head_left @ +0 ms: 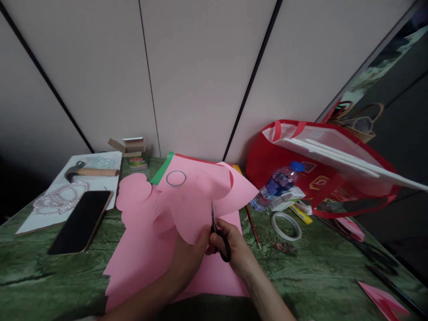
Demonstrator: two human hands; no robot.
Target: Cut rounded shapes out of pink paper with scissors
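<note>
My right hand [230,247] is closed round the black handles of a pair of scissors [224,249], whose blades point away from me into a piece of pink paper [194,207]. That sheet is held by my left hand [190,254], with the thumb on it close to the scissors and the other fingers hidden beneath. The paper has a curved edge and stands raised above the stack. Under both hands lie more pink sheets [143,254]. Several rounded pink cut-outs [133,191] rest on the left of the stack.
To the left are a phone [82,223], a hammer [96,171], bead strings [60,198] and a small open box [135,156]. A thin ring [176,178] lies at the back. On the right are a water bottle [276,187], a tape roll [286,226], a pencil [253,227] and a red bag [261,151].
</note>
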